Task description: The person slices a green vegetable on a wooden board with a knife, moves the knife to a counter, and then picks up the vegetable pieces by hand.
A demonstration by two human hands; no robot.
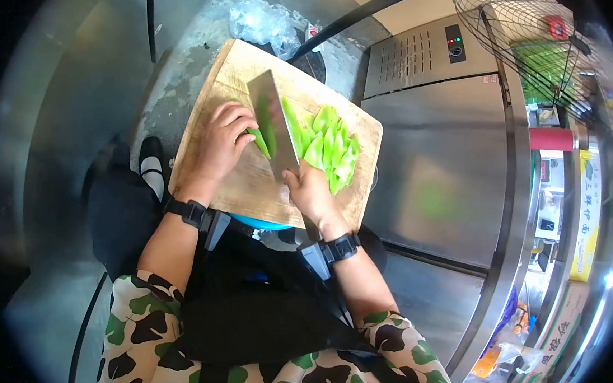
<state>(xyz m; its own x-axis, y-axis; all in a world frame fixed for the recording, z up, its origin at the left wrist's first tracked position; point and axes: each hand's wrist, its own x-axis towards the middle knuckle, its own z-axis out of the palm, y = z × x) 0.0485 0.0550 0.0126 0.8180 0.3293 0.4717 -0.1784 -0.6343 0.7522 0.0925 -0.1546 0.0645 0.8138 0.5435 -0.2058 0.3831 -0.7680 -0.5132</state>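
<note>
A wooden cutting board (249, 196) lies in front of me with green vegetable slices (332, 150) heaped on its right half. My right hand (312, 194) is wrapped round the handle of a wide cleaver (272, 122), whose blade stands between my left hand and the heap. On the board's left side, my left hand (227, 140) has its fingers bent and pressed together on a green vegetable piece (260, 144), close to the blade. Part of that piece is hidden under the fingers.
A steel cabinet (441, 159) stands to the right of the board. Beyond the board's far edge lies a clear plastic bag (261, 24). A wire fan guard (517, 31) is at the upper right, near shelves with packages. Below the board shows a blue rim (260, 222).
</note>
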